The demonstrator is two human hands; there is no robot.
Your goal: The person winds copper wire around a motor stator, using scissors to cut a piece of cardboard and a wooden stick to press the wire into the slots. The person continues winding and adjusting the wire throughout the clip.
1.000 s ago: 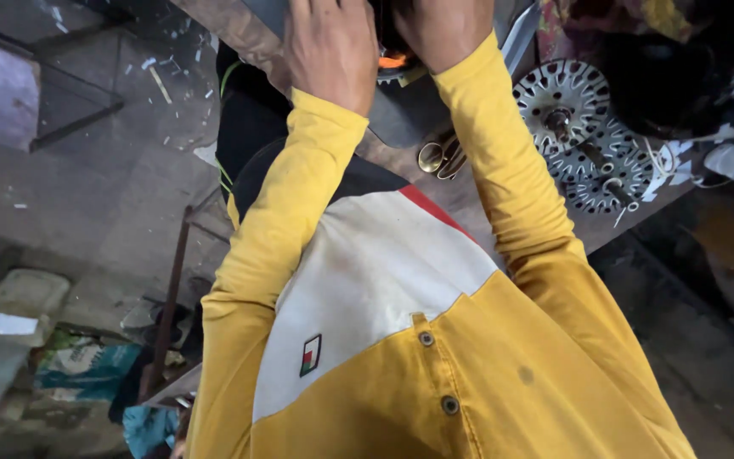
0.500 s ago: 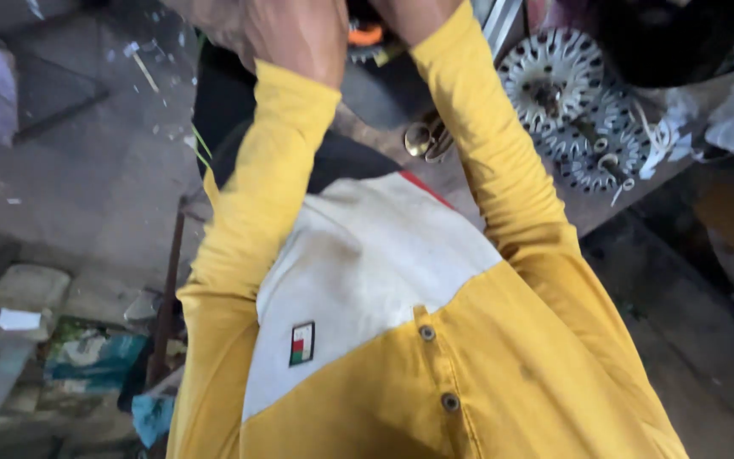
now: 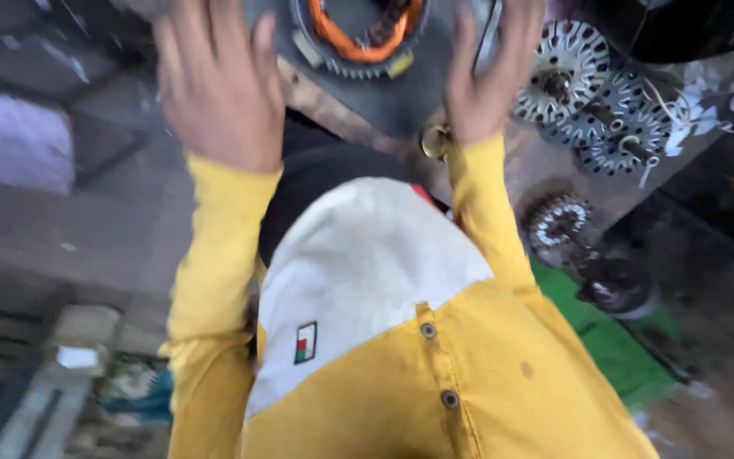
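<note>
At the far left, a blurred concrete floor (image 3: 61,229) lay below, with a pale block (image 3: 14,149) on it and some light rubble (image 3: 78,340) near the bottom edge.

The left hand (image 3: 214,85) was raised with its back to the camera, fingers (image 3: 206,30) spread apart and extended upward, resting against or just beside the left edge of a dark grey round housing (image 3: 375,93). Motion blur made it impossible to tell whether the palm actually pressed on the housing. Its yellow sleeve (image 3: 214,263) ran down toward the bottom of the view.

The housing sat at the top centre, between the 2 hands, on the edge of a worn wooden bench (image 3: 545,170). Inside it showed a ring of orange winding (image 3: 358,42) circled by a toothed metal core. A small brass-coloured ring (image 3: 435,140) sat just below the housing, beside the right wrist.

The right hand (image 3: 490,76) was also open, fingers (image 3: 524,21) loosely apart and pointing up along the right edge of the housing, clamped on nothing that could be seen.

Further right, 3 slotted metal stator discs (image 3: 592,102) lay close together on the bench, with a smaller toothed disc (image 3: 554,221) nearer the bench edge. Below them a dark round part (image 3: 618,285) rested on a green sheet (image 3: 613,340).
</note>
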